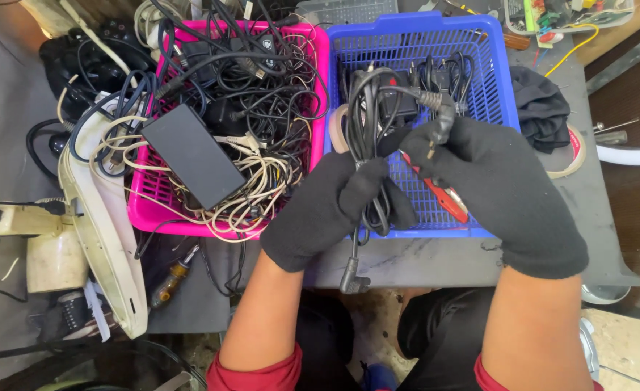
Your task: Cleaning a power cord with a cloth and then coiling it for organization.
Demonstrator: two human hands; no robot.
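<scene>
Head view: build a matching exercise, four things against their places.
Things:
1. black cable bundle
2. black power adapter
3. red-handled tool
4. screwdriver

Places:
A. on the cables in the pink basket
B. in the blue basket
C. on the table in front of the pink basket
D. in the grip of the left hand, its plug end in the right hand

Pairs: 1-D, 2-A, 3-B, 4-C

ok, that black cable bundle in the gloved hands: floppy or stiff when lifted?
Probably floppy: the black cable bundle droops below the left hand, its angled plug dangling. Likely light, since one fist holds it. The right hand pinches the barrel plug; loose loops may snag the blue basket.
</scene>
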